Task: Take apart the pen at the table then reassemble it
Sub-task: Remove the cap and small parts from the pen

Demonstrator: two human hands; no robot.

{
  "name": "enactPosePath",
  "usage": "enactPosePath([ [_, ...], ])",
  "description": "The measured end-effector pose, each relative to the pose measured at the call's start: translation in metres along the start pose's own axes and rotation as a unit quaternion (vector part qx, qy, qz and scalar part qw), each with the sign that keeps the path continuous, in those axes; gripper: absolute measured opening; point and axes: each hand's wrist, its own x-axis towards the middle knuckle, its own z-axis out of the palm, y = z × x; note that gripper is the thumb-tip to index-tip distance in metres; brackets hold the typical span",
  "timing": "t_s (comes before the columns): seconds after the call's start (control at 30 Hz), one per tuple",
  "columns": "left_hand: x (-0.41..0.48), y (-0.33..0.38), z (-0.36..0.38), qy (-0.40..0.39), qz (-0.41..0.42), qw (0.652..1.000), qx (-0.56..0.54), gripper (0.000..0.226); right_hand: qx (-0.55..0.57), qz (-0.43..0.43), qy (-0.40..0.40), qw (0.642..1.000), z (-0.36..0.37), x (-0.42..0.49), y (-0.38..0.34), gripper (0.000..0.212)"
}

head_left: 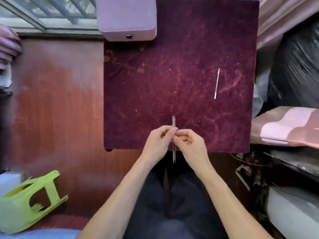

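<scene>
Fingers of both hands pinch a clear pen barrel (173, 149) at its middle, the left hand (158, 143) from one side and the right hand (190, 144) from the other. It runs lengthwise over the near edge of the maroon velvet-covered table (181, 57), one end past the fingers, the other toward the lap. A thin white ink refill (217, 83) lies well apart on the cloth's right. A lilac box (126, 19) sits closed at the far left corner.

Left hand (158, 141) and right hand (190, 144) pinch the pen barrel (174, 152); refill (217, 83) lies apart.
</scene>
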Motion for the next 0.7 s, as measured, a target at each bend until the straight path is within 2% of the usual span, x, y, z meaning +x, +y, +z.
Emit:
enactPosePath([
  [0.23,0.049,-0.047,0.002,-0.008,0.002,1.0,0.006,0.03,0.011,0.002,0.019,1.0,0.005,0.045,0.044,0.003],
  [0.4,0.073,-0.068,0.01,-0.023,-0.02,0.998,-0.056,0.034,0.013,-0.026,0.056,0.998,0.001,0.081,0.055,0.013],
  [0.57,0.092,-0.081,0.013,-0.049,0.016,0.994,-0.1,0.035,0.006,-0.071,0.015,0.997,0.0,0.107,0.06,0.015],
  [0.7,0.104,-0.091,0.014,-0.057,0.032,0.993,-0.094,0.034,0.003,-0.089,-0.002,0.996,-0.002,0.122,0.071,0.014],
])
